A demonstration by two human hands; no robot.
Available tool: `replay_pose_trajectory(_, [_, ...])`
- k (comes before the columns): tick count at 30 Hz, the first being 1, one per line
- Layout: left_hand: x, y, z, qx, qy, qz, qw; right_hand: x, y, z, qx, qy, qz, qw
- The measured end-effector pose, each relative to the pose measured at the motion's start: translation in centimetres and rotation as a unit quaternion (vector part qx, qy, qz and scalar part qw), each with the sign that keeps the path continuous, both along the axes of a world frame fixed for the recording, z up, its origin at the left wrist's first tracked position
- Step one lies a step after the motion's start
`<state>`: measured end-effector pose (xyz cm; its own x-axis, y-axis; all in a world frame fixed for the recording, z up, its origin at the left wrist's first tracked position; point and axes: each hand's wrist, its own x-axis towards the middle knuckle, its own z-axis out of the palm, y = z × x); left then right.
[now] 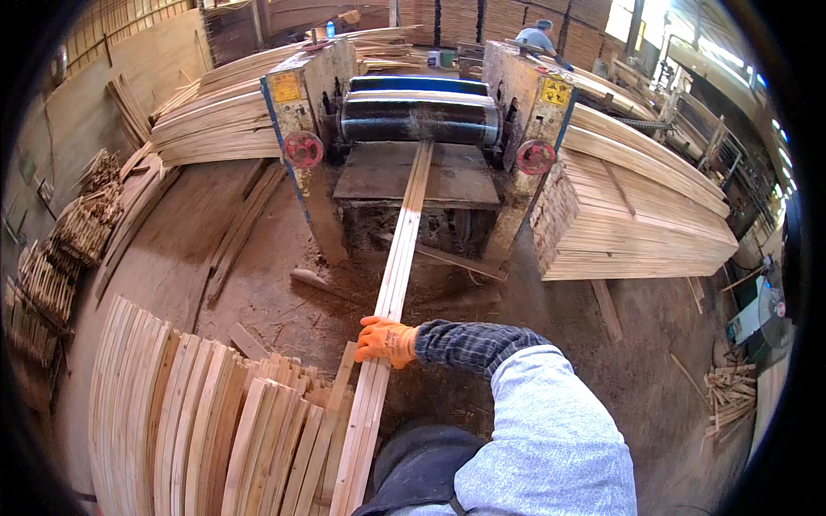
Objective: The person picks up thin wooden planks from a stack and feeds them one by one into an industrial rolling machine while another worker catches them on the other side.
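My right hand, in an orange glove, is closed over a few long, narrow wooden strips lying side by side. The strips run from beside my body up to the metal bed of a roller machine. Their far ends meet the dark roller, where the tips are hidden. Left of my hand, a stack of light wooden strips reaches close to the held ones. My left hand does not show.
Red handwheels sit on the machine's side posts. A large lumber pile stands right, another left behind the machine. Offcuts lie at the lower right, and a loose plank lies under the machine. A co-worker is far behind.
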<state>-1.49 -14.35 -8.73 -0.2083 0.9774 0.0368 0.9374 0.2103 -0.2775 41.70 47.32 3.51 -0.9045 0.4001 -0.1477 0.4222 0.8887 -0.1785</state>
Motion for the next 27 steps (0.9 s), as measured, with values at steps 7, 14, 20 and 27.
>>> replay_pose_trajectory(7, [-2.1,1.2,-0.4,0.008,0.005,0.015,1.0,-0.6,1.2,0.1,0.049,0.015,-0.004,0.999])
replay_pose_trajectory(14, [2.5,12.1,3.8,0.004,-0.053,-0.037,0.998,2.3,4.8,-2.5,0.076,0.107,-0.044,0.99])
replay_pose_trajectory(20, [7.2,18.0,1.9,0.004,-0.072,-0.046,0.996,5.8,9.6,-4.7,0.137,0.102,-0.133,0.976])
replay_pose_trajectory(27, [13.9,27.7,-0.2,0.009,-0.096,-0.03,0.995,-2.1,1.4,-5.7,0.047,0.108,0.121,0.986])
